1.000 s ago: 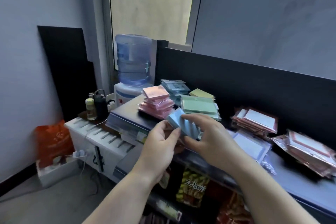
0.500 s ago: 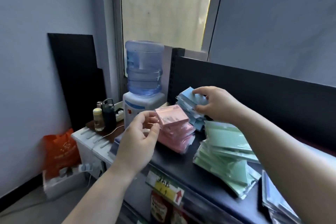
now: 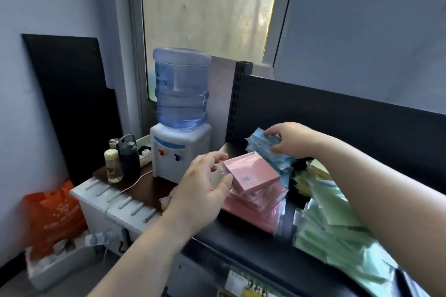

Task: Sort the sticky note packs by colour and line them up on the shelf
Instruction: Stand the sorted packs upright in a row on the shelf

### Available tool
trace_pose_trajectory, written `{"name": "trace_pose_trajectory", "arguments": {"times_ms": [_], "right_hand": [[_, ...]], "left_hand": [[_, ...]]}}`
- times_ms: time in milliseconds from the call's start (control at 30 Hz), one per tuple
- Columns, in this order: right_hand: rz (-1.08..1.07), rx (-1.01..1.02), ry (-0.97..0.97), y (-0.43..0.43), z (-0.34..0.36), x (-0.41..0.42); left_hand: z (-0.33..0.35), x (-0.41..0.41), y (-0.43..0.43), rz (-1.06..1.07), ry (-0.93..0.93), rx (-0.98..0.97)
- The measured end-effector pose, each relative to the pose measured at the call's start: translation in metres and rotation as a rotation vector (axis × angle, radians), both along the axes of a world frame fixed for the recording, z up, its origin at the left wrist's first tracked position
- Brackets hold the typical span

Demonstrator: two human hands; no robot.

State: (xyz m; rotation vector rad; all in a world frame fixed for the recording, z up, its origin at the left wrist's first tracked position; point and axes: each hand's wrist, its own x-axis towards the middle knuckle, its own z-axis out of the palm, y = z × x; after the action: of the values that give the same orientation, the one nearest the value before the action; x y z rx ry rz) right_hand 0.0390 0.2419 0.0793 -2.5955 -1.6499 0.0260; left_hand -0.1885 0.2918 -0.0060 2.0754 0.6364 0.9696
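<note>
Black shelf [image 3: 241,243] under window [image 3: 207,7]; one water dispenser [image 3: 181,128] left. Four stacks: pink stack [image 3: 255,190], blue stack [image 3: 268,149], yellow stack [image 3: 318,169], green stack [image 3: 337,222]. Fingers of right hand [image 3: 292,140] grip blue stack top; left hand [image 3: 202,188] fingers half-curled at pink stack edge, hold unclear.

Left hand [image 3: 205,185] half curled at centre, right hand [image 3: 289,140] stretched forward, grip pinched, forearms bare

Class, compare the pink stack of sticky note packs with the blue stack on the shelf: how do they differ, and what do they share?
The pink stack sits near the front edge of the shelf; the blue stack sits behind it, by the back panel. The left hand pinches the pink stack's top pack; the right hand grips the blue stack's top. Both hold wrapped packs of one colour.
</note>
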Motion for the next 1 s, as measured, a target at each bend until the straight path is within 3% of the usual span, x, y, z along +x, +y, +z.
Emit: {"name": "trace_pose_trajectory", "arguments": {"times_ms": [367, 467, 567, 800, 1000], "right_hand": [[-0.262, 0.426, -0.017, -0.082, 0.001, -0.067], [-0.322, 0.504, -0.018, -0.122, -0.007, -0.090], [-0.384, 0.530, -0.028, -0.167, -0.016, -0.107], [-0.593, 0.543, -0.014, -0.283, -0.044, -0.114], [-0.706, 0.490, 0.113, -0.372, -0.076, -0.093]], "left_hand": [[0.013, 0.006, -0.004, -0.364, -0.009, 0.138], [0.018, 0.009, -0.022, -0.313, -0.040, 0.276], [0.031, 0.011, -0.043, -0.302, -0.093, 0.295], [0.029, 0.036, -0.137, -0.616, -0.043, 0.190], [0.007, 0.076, -0.217, -0.691, 0.215, 0.134]]}}
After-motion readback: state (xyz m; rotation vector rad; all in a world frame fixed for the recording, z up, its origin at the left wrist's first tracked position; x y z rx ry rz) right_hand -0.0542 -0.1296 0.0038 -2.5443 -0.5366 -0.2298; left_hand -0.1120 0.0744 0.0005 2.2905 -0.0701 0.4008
